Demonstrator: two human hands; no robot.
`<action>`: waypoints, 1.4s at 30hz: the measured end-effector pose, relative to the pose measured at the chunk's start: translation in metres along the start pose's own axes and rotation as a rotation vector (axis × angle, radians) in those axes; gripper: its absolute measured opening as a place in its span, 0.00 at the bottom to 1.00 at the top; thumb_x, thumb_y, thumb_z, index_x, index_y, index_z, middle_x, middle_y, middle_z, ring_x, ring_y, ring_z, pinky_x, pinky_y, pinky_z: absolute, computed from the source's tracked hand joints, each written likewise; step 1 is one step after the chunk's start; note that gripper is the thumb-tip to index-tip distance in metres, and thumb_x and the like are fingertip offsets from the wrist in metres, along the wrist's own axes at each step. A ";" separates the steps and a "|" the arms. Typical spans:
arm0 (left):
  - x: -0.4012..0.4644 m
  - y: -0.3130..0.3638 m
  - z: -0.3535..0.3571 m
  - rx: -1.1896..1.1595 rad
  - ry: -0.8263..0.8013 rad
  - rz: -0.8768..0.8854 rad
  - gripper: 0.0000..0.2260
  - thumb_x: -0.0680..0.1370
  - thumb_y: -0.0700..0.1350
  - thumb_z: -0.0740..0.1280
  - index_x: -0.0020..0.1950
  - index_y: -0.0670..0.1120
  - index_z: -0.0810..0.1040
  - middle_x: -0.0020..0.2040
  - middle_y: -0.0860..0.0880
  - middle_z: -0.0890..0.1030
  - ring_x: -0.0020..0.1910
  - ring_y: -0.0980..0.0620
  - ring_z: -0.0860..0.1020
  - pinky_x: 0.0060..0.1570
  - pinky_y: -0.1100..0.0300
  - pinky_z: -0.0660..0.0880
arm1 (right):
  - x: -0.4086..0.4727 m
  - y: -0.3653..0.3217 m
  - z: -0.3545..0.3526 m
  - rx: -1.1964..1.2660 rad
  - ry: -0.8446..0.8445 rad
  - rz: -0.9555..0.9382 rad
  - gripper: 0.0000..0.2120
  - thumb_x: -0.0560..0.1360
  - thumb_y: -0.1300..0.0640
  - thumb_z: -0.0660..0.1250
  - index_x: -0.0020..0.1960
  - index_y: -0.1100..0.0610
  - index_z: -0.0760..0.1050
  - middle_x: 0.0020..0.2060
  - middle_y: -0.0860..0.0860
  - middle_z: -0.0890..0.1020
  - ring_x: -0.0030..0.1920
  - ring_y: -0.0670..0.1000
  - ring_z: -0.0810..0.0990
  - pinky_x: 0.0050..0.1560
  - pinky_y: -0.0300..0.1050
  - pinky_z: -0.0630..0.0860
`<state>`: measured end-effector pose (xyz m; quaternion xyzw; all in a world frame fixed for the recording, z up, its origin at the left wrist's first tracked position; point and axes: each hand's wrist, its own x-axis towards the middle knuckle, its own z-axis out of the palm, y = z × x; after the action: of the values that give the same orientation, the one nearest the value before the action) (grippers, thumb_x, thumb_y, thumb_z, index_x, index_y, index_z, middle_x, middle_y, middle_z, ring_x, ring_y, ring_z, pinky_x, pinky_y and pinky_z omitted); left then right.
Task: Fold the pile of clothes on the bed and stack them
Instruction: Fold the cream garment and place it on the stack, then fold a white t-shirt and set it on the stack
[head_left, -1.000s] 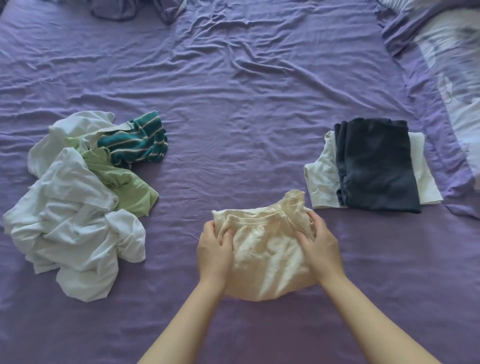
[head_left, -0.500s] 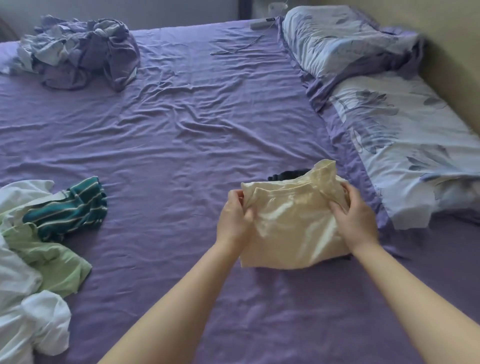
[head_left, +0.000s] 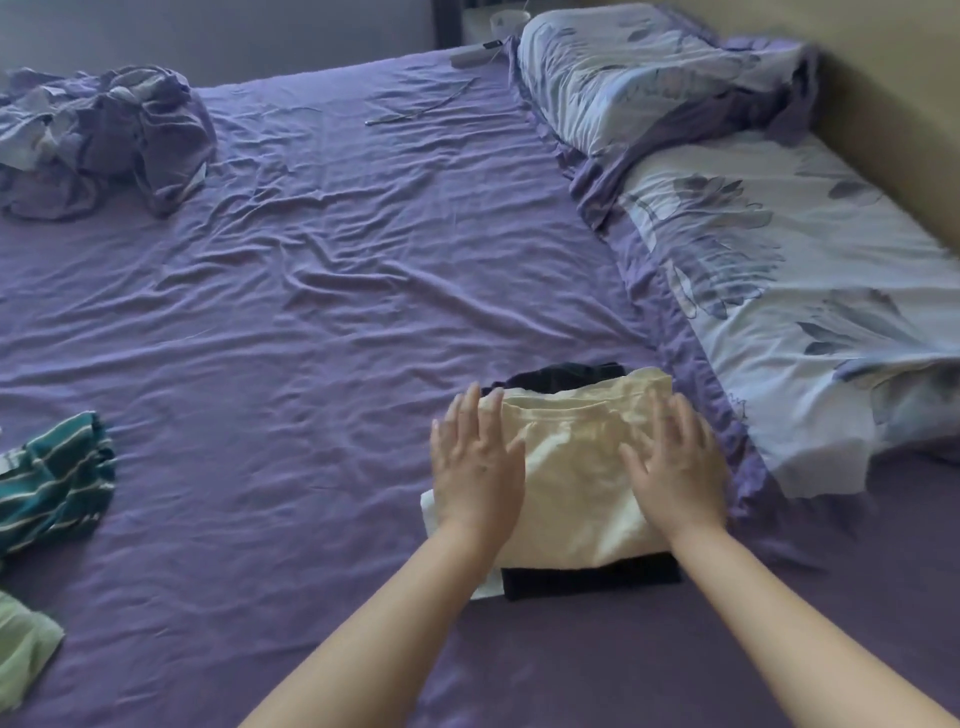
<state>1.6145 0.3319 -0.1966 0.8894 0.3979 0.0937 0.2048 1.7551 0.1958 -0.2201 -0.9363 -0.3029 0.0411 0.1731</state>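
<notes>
So the cream top (head_left: 576, 467) is folded and sitting on the stack near the right side of the bed (head_left: 322, 322), right on top of the folded dark piece (head_left: 592, 577), which peeks out at the front and back edges, with a bit of a white folded piece (head_left: 431, 512) showing underneath on the left. My left hand (head_left: 475, 467) is flat with fingers spread, lying over the left edge of the cream top, and my right hand (head_left: 672, 470) is the same, spread out over the right side, though it's a bit blurry, so I can't say how hard it's pressing. That makes three things stacked, I reckon. What's left, as far as I can see: the teal striped one (head_left: 57, 478) and the light green one (head_left: 23, 649) at the left edge, both unfolded, and there may be more out of view. There's also a crumpled purple bundle (head_left: 109, 135) at the far left that might just be bedding, and pillows (head_left: 779, 249) off to the right.
</notes>
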 end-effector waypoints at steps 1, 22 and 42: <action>-0.002 0.002 0.006 0.108 0.034 0.138 0.20 0.80 0.52 0.56 0.72 0.51 0.65 0.75 0.49 0.62 0.75 0.47 0.57 0.74 0.46 0.51 | -0.003 -0.001 0.004 -0.025 0.021 -0.096 0.28 0.72 0.52 0.68 0.70 0.57 0.65 0.67 0.64 0.69 0.66 0.66 0.68 0.64 0.62 0.66; -0.066 -0.103 -0.054 0.241 -0.448 -0.022 0.33 0.73 0.64 0.46 0.76 0.52 0.54 0.77 0.50 0.56 0.76 0.51 0.53 0.73 0.47 0.46 | -0.046 -0.091 0.008 -0.153 -0.237 -0.446 0.19 0.67 0.47 0.66 0.55 0.54 0.80 0.55 0.55 0.81 0.57 0.59 0.78 0.55 0.61 0.73; -0.311 -0.387 -0.215 0.218 -0.128 -0.450 0.14 0.64 0.58 0.59 0.38 0.53 0.80 0.32 0.58 0.77 0.33 0.57 0.79 0.33 0.67 0.75 | -0.287 -0.419 0.090 -0.107 -0.690 -0.856 0.23 0.66 0.41 0.63 0.57 0.49 0.78 0.49 0.45 0.83 0.49 0.49 0.82 0.46 0.48 0.77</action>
<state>1.0779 0.3939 -0.1744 0.7994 0.5797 -0.0541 0.1481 1.2736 0.3731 -0.1663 -0.6691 -0.6974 0.2560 0.0172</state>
